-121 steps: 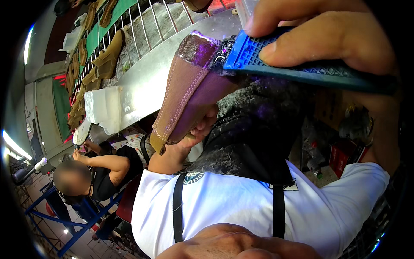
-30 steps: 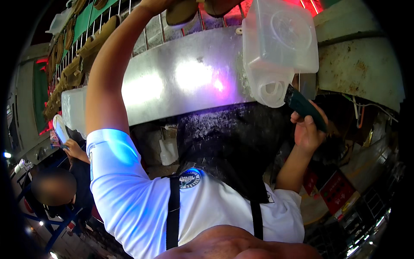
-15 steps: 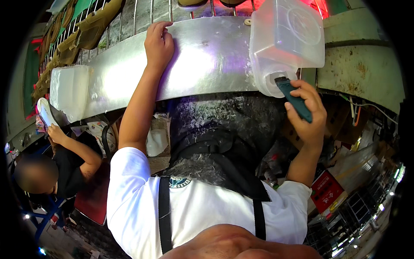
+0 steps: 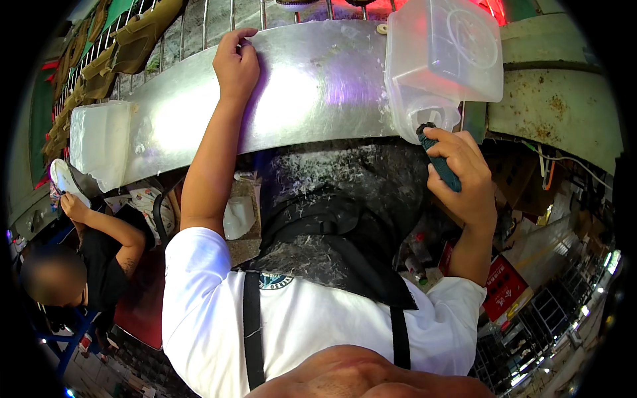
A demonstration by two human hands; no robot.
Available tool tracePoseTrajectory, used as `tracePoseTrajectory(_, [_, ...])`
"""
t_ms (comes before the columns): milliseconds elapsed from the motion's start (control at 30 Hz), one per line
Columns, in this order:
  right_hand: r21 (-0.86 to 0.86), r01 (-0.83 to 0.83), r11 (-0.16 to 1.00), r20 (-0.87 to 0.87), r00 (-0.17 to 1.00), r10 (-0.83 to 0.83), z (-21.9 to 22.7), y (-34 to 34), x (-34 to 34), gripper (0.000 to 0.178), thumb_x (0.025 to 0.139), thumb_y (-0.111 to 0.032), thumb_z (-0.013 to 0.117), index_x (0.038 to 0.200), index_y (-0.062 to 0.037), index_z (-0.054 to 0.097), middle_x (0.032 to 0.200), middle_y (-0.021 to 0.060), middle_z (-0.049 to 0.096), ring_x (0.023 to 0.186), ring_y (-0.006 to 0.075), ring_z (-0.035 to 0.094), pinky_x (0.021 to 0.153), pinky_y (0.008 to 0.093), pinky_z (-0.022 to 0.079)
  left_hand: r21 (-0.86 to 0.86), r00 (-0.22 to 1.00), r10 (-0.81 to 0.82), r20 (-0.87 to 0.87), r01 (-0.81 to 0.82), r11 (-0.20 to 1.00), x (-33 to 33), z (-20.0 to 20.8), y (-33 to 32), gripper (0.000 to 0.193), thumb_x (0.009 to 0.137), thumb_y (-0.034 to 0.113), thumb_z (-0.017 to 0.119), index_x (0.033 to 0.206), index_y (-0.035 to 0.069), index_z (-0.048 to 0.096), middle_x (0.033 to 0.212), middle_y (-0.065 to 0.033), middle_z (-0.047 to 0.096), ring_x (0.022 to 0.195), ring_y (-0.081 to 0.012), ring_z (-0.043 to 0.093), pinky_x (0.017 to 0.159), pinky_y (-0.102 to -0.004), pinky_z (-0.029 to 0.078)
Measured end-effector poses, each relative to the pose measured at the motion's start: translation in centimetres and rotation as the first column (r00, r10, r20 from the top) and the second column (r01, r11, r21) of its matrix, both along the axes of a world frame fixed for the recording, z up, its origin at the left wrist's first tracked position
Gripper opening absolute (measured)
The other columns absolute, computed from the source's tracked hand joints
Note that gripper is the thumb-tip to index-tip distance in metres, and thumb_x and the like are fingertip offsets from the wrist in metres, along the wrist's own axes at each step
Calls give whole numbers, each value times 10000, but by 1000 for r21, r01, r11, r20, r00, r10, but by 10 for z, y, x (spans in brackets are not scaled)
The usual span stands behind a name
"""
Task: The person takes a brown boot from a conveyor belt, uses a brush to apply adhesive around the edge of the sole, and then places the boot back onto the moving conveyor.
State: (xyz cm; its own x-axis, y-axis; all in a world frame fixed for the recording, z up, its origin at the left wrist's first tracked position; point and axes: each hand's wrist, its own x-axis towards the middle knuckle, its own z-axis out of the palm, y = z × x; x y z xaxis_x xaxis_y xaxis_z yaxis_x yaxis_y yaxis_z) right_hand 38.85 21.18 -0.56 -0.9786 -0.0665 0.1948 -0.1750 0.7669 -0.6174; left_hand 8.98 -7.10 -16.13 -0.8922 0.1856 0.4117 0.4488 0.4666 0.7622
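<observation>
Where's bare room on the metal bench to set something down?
Widest patch: the metal bench between the left hand and the large plastic container. Smaller: between that hand and the milky tub. Crowded: the right end, where container, brush and right hand bunch together, and upper left, with brown shoes.

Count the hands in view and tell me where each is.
3: the person's left hand at the metal ledge, right hand around a dark brush, and a co-worker's hand at a white-soled shoe, far left. The co-worker's other hand may be hidden.
</observation>
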Motion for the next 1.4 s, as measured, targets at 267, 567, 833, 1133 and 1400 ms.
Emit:
tracePoseTrajectory(267, [-178, 527, 831, 30, 847, -530, -18, -9, 21, 282, 826, -69, 853, 1065, 9, 726, 1059, 150, 759, 952, 239, 738, 842, 339, 575, 17, 1000, 2, 0, -2, 1000, -1, -3, -2, 257, 890, -17, 552, 1052, 58, 737, 1017, -96, 725, 892, -206, 680, 799, -312, 529])
tracePoseTrajectory(567, [-444, 637, 630, 301, 768, -565, 6, -35, 8, 276, 920, -64, 777, 1149, 35, 660, 990, 112, 729, 777, 126, 717, 700, 291, 599, 30, 1000, -13, 15, 12, 999, -4, -7, -3, 262, 888, 15, 561, 1060, 76, 748, 985, -91, 713, 866, -210, 678, 780, -312, 528])
tracePoseTrajectory(833, [-527, 571, 629, 90, 774, -627, -61, -100, -121, 287, 934, -190, 762, 1106, 20, 667, 812, 142, 743, 720, 194, 729, 711, 336, 576, 69, 999, -51, 16, 50, 996, -2, -4, 0, 253, 886, 16, 558, 1049, 67, 744, 983, -95, 707, 865, -211, 664, 802, -318, 526])
tracePoseTrajectory(1133, [-615, 578, 536, 292, 799, -526, -88, -89, -160, 251, 961, -161, 682, 1011, 84, 666, 818, 178, 738, 686, 274, 743, 618, 383, 604, 41, 997, -57, 49, 55, 998, -4, -8, 2, 238, 936, 45, 590, 1106, 88, 751, 1046, -43, 724, 855, -128, 639, 805, -258, 500])
tracePoseTrajectory(1400, [-934, 340, 114, 260, 861, -437, -5, -45, -41, 317, 968, -120, 625, 1187, 108, 605, 869, 184, 724, 625, 221, 718, 485, 312, 570, 25, 991, -32, 130, 29, 999, -3, -11, -1, 248, 943, 62, 588, 1119, 106, 757, 1008, -19, 729, 816, -108, 634, 755, -254, 498])
